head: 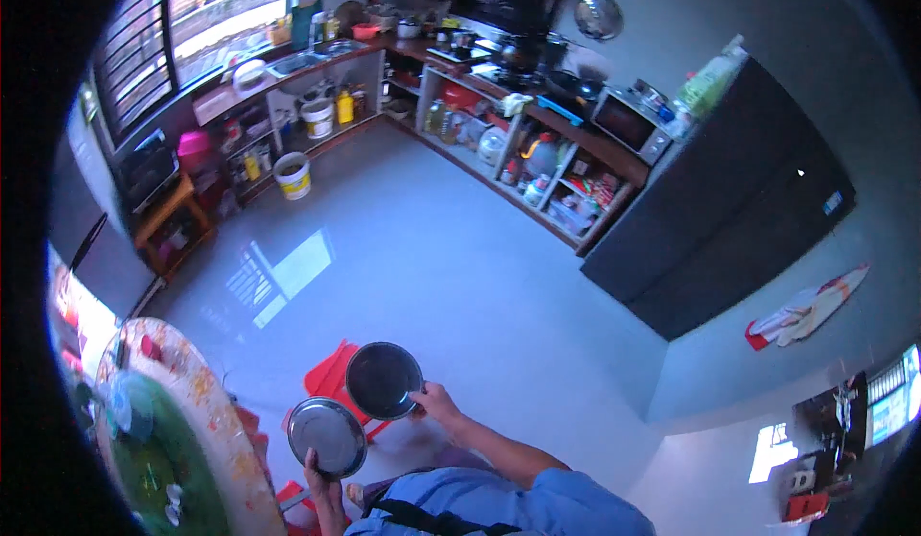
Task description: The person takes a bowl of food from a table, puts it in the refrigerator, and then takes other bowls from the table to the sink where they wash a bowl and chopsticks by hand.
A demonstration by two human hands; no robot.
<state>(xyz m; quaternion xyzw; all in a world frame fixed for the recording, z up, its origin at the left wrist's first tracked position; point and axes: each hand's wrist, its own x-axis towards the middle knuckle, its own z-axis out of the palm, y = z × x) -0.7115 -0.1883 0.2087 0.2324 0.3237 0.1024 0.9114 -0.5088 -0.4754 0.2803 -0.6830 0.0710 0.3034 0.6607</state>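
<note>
My right hand (437,405) grips the near edge of a round, dark metal pan (383,380), its thumb over the rim. No contents can be made out inside the pan. Lower and to the left, my left hand (324,484) holds a round, shiny metal lid or shallow dish (327,437) by its near edge; which of the two it is, I cannot tell. The two round pieces are side by side, almost touching. Beneath and behind them is a red plastic stool or chair (329,369), partly hidden.
At the left stands a round table (209,406) with a patterned rim and green centre. A white bucket (292,177) sits on the floor by the sink counter (316,61). A dark refrigerator (719,198) stands at the right, beside a microwave (633,122).
</note>
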